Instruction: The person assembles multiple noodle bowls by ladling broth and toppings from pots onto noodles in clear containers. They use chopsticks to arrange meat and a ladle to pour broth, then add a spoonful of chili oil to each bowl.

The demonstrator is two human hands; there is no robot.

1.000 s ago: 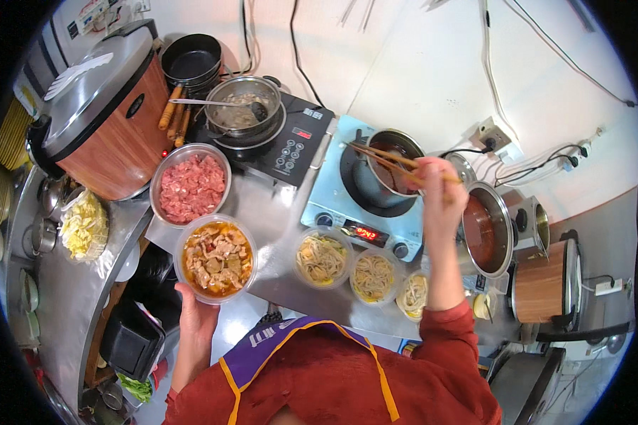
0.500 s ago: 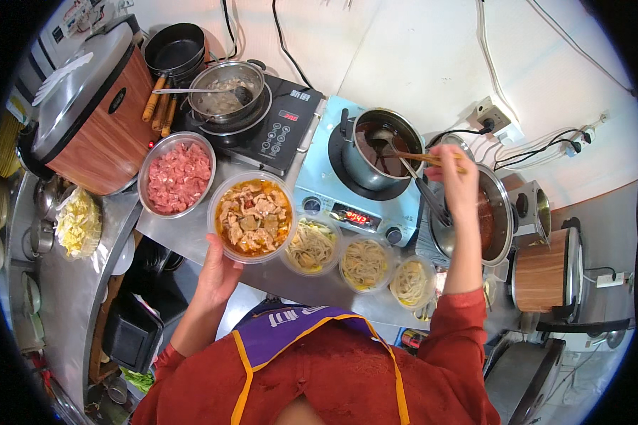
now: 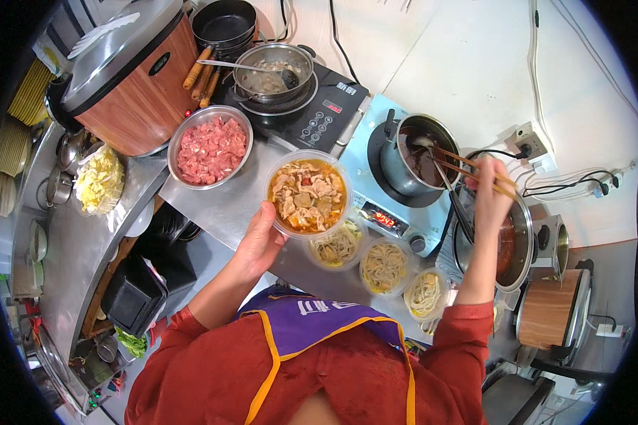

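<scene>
My left hand (image 3: 259,244) grips the side of a round clear plastic bowl (image 3: 309,191) filled with sliced cooked meat in orange-red broth. My right hand (image 3: 493,188) is closed around a pair of wooden chopsticks (image 3: 457,159), whose tips reach into a steel pot (image 3: 409,170) of dark liquid. A ladle (image 3: 461,209) leans in the same pot, its dark handle slanting out towards me. The pot stands on a light-blue induction cooker (image 3: 372,170). Beside the held bowl are three clear bowls of noodles (image 3: 384,265) in a row.
A steel bowl of raw sliced meat (image 3: 211,146) sits left of a black induction cooker (image 3: 333,92) bearing a pan (image 3: 273,71) with a slotted spoon. Further left are a wood-patterned rice cooker (image 3: 138,92) and chopped yellow-white vegetables (image 3: 99,180). A large steel pot (image 3: 521,244) stands at right.
The view has shifted, so the counter's things sit further right. The left hand still holds the meat bowl, now overlapping the nearest noodle bowl more. The chopsticks now dip into the pot more steeply.
</scene>
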